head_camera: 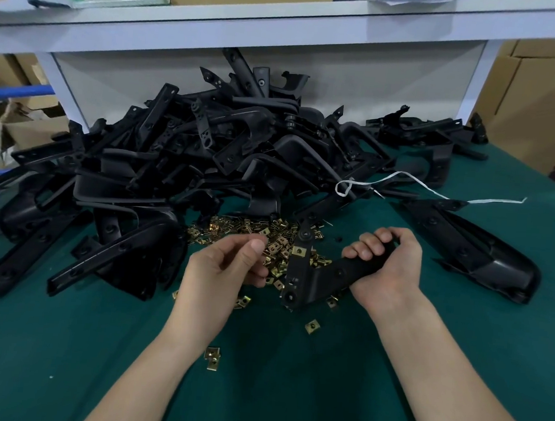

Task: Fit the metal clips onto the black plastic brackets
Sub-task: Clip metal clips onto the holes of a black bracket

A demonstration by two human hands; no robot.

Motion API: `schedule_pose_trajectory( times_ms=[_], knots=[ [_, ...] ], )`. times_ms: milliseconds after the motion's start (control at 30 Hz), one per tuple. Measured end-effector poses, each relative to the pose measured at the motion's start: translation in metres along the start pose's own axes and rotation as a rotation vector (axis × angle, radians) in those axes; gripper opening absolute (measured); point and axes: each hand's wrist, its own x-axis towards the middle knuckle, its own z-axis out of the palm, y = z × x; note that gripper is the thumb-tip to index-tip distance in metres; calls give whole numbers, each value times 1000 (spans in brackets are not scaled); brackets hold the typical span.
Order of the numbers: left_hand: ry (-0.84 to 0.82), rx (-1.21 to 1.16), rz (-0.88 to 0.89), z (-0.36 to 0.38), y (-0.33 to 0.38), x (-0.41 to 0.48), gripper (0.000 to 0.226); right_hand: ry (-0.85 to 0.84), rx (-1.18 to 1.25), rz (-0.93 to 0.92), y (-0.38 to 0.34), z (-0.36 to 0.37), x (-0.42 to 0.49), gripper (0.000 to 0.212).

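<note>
The right hand grips one end of a black bracket near the middle of the green table. One gold clip sits on it. The left hand is half curled over the pile of clips; I cannot tell if it holds one. The heap of brackets lies far behind

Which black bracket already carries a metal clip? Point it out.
The bracket held in the right hand: a brass clip sits on its upright arm. No clip shows on the piled brackets.

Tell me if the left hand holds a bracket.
No: the left hand sits over the loose clips; the right hand grips the bracket.
</note>
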Motion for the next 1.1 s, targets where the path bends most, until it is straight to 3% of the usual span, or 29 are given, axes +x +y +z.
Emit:
schedule_pose_trajectory(
  times_ms=[233, 567, 700, 800, 900, 967, 1033, 1100],
  knots=[
    [16, 117, -34, -4, -10, 4, 17, 4, -2, 4, 0, 1, 0, 37],
    [35, 48, -58, -4, -8, 6, 10, 12, -22, 6, 0, 2, -4, 38],
    [19, 49, -34, -3, -7, 4, 11, -22, -153, -16, 2, 6, -6, 39],
    [27, -88, -56, -3, -7, 6, 16, -24, -332, -72, 9, 10, -9, 31],
    [2, -269, -112, 1, -8, 7, 25, -16, -615, -244, 19, 9, -11, 10],
    [-28, -307, -139, 4, -9, 5, 23, 14, -921, -463, 22, 3, -13, 15],
    [-48, -297, -149, 6, -11, 5, 15, 83, -1311, -779, 24, -1, -14, 29],
    [-54, -276, -144, 6, -11, 4, 21, 122, -1508, -1164, 23, -1, -19, 32]
  ],
)
